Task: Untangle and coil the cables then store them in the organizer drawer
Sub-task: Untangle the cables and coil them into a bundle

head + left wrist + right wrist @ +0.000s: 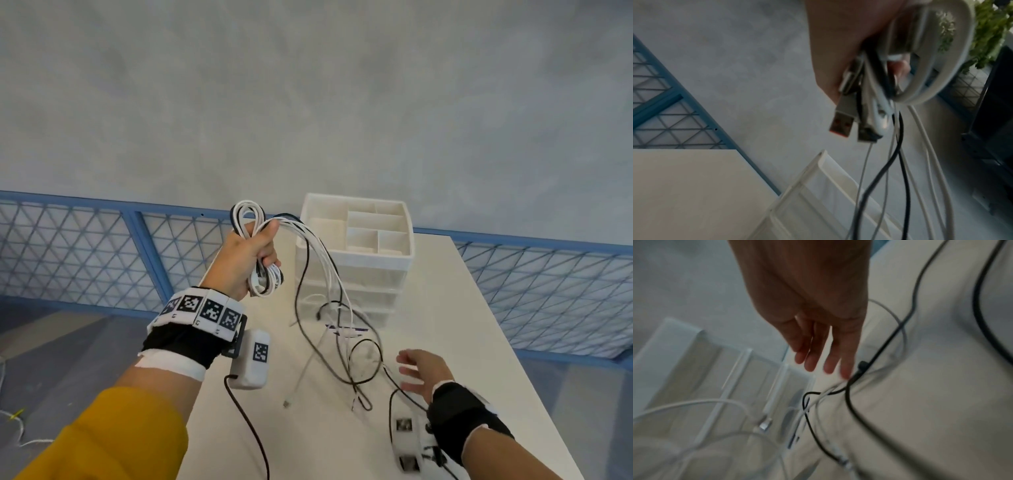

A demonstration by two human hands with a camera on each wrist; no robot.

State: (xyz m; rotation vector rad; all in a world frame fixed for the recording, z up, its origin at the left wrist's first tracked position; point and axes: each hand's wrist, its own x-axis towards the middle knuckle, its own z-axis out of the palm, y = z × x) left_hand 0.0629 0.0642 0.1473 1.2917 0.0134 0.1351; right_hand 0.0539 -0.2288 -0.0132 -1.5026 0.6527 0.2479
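Observation:
My left hand [251,255] is raised above the table's left side and grips a bundle of coiled cables [263,274], white with some black. In the left wrist view the bundle [875,91] shows USB plugs [842,123] sticking out below my fist. Loose white and black strands [339,329] hang from the bundle down to the table. My right hand [419,371] hovers low over the table with straight, spread fingers [813,360], just beside a black cable [863,366]. The white organizer [356,253] with its drawers stands behind the hanging strands.
The white table [462,342] runs forward, with its left edge under my left arm. A blue mesh railing [85,246] borders the far side. The organizer's top tray [376,226] has several open compartments. Green plants [990,32] show in the left wrist view.

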